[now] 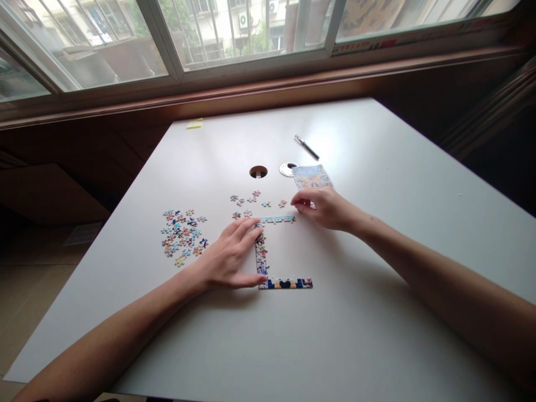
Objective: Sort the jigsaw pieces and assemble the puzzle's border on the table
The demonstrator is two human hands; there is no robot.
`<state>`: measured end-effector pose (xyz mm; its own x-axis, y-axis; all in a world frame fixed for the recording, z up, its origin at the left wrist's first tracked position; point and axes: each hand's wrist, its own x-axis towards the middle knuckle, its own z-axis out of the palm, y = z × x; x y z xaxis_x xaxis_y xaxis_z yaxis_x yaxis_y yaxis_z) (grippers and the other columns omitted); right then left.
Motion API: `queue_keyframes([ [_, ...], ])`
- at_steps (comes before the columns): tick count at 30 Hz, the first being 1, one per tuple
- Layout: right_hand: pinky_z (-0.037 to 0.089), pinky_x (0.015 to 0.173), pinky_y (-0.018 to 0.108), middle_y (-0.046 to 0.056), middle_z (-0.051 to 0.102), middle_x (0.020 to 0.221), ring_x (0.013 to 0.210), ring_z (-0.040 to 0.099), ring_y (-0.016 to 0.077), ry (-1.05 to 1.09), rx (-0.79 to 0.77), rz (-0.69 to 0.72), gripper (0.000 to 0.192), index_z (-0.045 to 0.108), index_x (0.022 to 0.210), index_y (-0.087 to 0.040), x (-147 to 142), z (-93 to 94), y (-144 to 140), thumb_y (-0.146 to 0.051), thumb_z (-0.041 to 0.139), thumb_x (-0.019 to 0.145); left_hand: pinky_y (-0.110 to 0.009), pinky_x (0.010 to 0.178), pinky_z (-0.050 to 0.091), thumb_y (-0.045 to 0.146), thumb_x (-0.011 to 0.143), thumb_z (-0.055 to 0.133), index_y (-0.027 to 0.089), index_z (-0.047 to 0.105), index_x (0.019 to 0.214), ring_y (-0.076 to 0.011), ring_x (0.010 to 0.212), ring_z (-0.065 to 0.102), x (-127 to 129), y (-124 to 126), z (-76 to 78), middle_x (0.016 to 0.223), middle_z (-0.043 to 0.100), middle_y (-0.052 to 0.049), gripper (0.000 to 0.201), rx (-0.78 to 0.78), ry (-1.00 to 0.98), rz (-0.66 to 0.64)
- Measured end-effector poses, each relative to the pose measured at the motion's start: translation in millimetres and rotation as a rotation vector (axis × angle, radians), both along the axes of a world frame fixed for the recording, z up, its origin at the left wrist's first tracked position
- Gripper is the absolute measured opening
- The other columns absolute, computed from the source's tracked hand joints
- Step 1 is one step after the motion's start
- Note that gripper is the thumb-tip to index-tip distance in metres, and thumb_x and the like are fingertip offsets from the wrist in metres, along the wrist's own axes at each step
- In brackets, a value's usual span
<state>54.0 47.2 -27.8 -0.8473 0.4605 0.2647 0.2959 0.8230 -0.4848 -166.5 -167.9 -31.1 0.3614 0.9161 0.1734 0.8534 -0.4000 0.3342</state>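
Observation:
Joined jigsaw border pieces form a three-sided frame on the table, its right side lacking a strip. My left hand lies open along the frame's left side, fingertips at the upper corner and thumb at the lower one. Just beyond the right end of the top strip, my right hand is closed in a pinch; whatever its fingertips hold, if anything, is hidden. Several loose puzzle pieces are scattered above the frame. Partly behind my right hand lies a small picture sheet with a cartoon-like print.
A heap of loose puzzle pieces sits left of my left hand. Farther back are a round hole in the white table, a round cover, a pen and a yellow sticky note. Windows run behind the table.

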Motion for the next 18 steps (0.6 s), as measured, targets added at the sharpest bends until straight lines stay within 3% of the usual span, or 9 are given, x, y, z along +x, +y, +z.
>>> queue_keyframes([
  [5, 0.049, 0.087, 0.043, 0.010, 0.073, 0.098, 0.094, 0.059, 0.0253, 0.093, 0.127, 0.032, 0.032, 0.074, 0.105, -0.020, -2.6, -11.6, -1.4, -0.014, 0.046, 0.092, -0.057, 0.122, 0.029, 0.067, 0.083, 0.063, 0.014, 0.039, 0.146, -0.0382, 0.144, 0.029, 0.0, 0.5, -0.5, 0.152, 0.037, -0.021, 0.085, 0.015, 0.005, -0.009],
  [10, 0.041, 0.099, 0.053, 0.006, 0.067, 0.126, 0.115, 0.049, 0.0311, 0.001, 0.277, 0.099, 0.034, 0.070, 0.120, -0.029, -2.7, -14.2, -6.9, -0.021, 0.044, 0.098, -0.057, 0.122, 0.029, 0.066, 0.083, 0.062, 0.015, 0.040, 0.145, -0.0381, 0.144, 0.029, 0.2, 0.0, -0.2, 0.152, 0.037, -0.020, 0.082, 0.022, 0.007, -0.013],
  [15, 0.043, 0.093, 0.049, 0.007, 0.073, 0.107, 0.107, 0.053, 0.0297, -0.005, 0.245, 0.100, 0.026, 0.074, 0.103, -0.027, -0.6, -9.7, -3.9, -0.025, 0.049, 0.098, -0.059, 0.120, 0.030, 0.063, 0.083, 0.063, 0.018, 0.039, 0.146, -0.0396, 0.144, 0.030, -0.1, -0.3, -0.8, 0.153, 0.037, -0.019, 0.081, 0.014, -0.011, -0.014],
  [18, 0.043, 0.092, 0.048, 0.008, 0.073, 0.102, 0.102, 0.055, 0.0285, -0.016, 0.253, 0.097, 0.027, 0.074, 0.105, -0.026, 0.3, -8.8, -1.4, -0.026, 0.048, 0.099, -0.060, 0.120, 0.030, 0.063, 0.083, 0.063, 0.019, 0.040, 0.146, -0.0399, 0.143, 0.030, -0.4, -0.2, -1.7, 0.153, 0.037, -0.019, 0.080, 0.011, -0.014, -0.015],
])
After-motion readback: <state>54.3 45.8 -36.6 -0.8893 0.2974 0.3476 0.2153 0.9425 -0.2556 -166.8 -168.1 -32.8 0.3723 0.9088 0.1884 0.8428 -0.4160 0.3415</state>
